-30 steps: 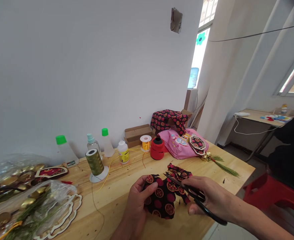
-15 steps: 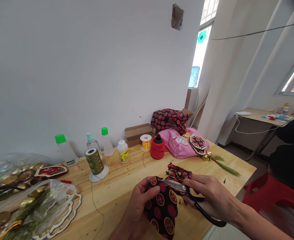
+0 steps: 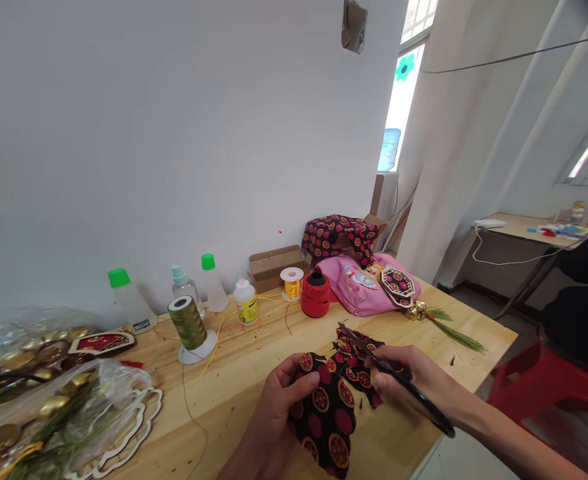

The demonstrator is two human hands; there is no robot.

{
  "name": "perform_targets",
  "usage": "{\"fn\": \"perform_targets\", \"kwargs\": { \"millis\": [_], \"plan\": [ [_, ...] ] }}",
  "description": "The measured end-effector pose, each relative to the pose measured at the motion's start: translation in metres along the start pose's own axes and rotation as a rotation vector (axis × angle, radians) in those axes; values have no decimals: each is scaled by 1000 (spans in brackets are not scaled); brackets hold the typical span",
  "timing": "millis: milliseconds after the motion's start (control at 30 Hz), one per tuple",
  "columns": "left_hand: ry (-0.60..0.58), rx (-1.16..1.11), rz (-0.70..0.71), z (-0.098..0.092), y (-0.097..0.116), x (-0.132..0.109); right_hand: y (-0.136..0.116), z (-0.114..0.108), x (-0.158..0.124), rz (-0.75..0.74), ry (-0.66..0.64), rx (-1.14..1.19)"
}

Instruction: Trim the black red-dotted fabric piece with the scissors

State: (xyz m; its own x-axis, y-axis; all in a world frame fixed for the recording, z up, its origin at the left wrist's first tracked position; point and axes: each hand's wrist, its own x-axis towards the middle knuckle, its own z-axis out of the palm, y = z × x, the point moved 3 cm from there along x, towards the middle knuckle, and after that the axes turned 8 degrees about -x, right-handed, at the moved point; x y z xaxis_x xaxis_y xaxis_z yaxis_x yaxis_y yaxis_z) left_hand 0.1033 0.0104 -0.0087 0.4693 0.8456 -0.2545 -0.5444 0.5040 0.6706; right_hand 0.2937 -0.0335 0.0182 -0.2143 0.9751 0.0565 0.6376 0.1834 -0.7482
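While the left hand (image 3: 274,417) pinches a black cloth piece printed with red and orange circles (image 3: 327,420), thumb on top and fingers curled beneath, the head view shows the right hand (image 3: 409,387) closed round the handles of black-handled scissors (image 3: 361,345). The blades look shut and point up and away, their tip above a small heap of scraps of the same cloth (image 3: 345,348) just beside the held piece. That piece hangs at the near edge of the pale wooden table (image 3: 244,380). The work in hand looks like trimming the cloth's edge, with the blades lifted off it. Another cut would call for opening the blades and bringing them down to the edge by the thumb. A small white bottle with a yellow label (image 3: 247,305) stands farther back, its writing too small to read. The pink bag (image 3: 357,285) bears a cartoon print but no legible words.
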Motion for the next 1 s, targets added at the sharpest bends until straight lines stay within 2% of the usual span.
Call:
{"fn": "perform_targets", "kwargs": {
  "millis": [133,233,300,367,467,533,700,867,1000],
  "plan": [
    [-3,13,-9,-3,-1,2,13,7,-1,20,-43,450],
    [-6,21,-11,-3,-1,3,10,7,-5,6,-76,531],
    [4,25,-15,-3,0,2,4,4,-8,32,-73,406],
    [19,28,-23,-3,0,2,-4,2,-10,46,-41,155],
    [27,22,-27,-2,-1,2,-18,3,-11,-47,21,-235],
    [17,23,-23,-2,-1,2,-25,7,-9,-128,31,-390],
    [7,66,7,-1,-1,1,-28,8,-8,-163,31,-514],
    [84,147,64,-4,0,2,-28,1,-15,-111,68,-613],
    [110,177,97,-4,2,2,-29,3,-19,-137,83,-698]
  ]
}}
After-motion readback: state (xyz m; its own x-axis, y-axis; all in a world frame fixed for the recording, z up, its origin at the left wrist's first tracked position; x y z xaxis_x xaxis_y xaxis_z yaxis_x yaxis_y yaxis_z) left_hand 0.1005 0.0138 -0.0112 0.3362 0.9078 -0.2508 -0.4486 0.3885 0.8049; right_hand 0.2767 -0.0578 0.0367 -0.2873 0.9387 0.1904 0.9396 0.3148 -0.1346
